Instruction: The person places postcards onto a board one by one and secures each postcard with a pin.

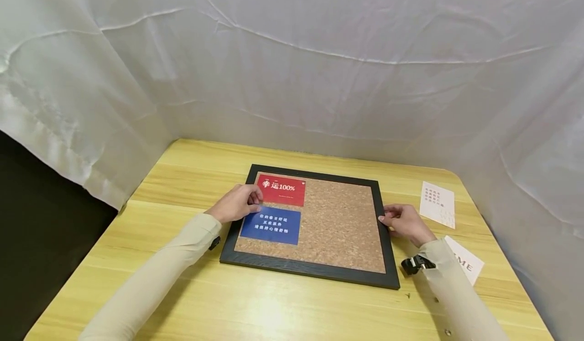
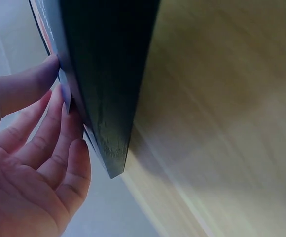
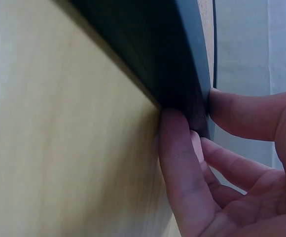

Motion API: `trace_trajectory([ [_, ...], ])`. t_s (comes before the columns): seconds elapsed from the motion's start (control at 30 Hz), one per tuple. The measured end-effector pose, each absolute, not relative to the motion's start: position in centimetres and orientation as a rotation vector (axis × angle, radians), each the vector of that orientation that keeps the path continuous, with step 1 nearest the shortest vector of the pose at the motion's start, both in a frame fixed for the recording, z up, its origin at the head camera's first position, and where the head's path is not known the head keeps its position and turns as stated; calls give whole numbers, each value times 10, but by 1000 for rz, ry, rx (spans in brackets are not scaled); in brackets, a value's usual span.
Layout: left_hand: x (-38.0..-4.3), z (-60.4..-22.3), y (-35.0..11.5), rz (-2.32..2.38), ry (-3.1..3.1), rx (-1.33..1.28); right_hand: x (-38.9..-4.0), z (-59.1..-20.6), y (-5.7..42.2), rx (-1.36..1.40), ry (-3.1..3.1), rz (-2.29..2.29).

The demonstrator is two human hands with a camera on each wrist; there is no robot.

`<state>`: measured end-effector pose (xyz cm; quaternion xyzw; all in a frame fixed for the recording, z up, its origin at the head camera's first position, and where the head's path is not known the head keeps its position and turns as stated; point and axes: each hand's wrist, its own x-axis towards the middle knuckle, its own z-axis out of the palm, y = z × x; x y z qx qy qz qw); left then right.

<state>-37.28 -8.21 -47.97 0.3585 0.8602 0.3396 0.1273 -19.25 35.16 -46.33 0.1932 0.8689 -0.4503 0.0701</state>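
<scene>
A cork board (image 1: 342, 224) with a black frame (image 1: 310, 271) lies on the table. A red card (image 1: 292, 193) with white lettering is at its upper left, with a small pale pin at the card's top right corner. Below it lies a blue card (image 1: 274, 235) with white lettering. My left hand (image 1: 234, 204) reaches over the frame's left side and pinches the blue card's upper left corner; in the left wrist view the card's corner (image 2: 65, 94) shows between thumb and fingers. My right hand (image 1: 406, 223) grips the frame's right side, thumb on top and fingertips at the lower edge.
To the right on the wooden table (image 1: 292, 310) lie a white card with red writing (image 1: 438, 204) and another white card (image 1: 470, 262), partly under the right sleeve. Several tiny objects lie near the right forearm. White cloth (image 1: 319, 77) hangs behind the table.
</scene>
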Motion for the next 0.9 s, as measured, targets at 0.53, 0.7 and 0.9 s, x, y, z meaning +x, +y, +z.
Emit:
trace_trajectory([
  [0.53,-372,-482,-80,945,2562,1051,-193,-466,351,583,2636,-1312],
  [0.7,-373,-483,-79,942,2573,1043,-193,-465,350,587,2632,-1319],
  [0.9,-374,-484,-78,951,2572,1050,-194,-465,350,589,2625,-1328],
])
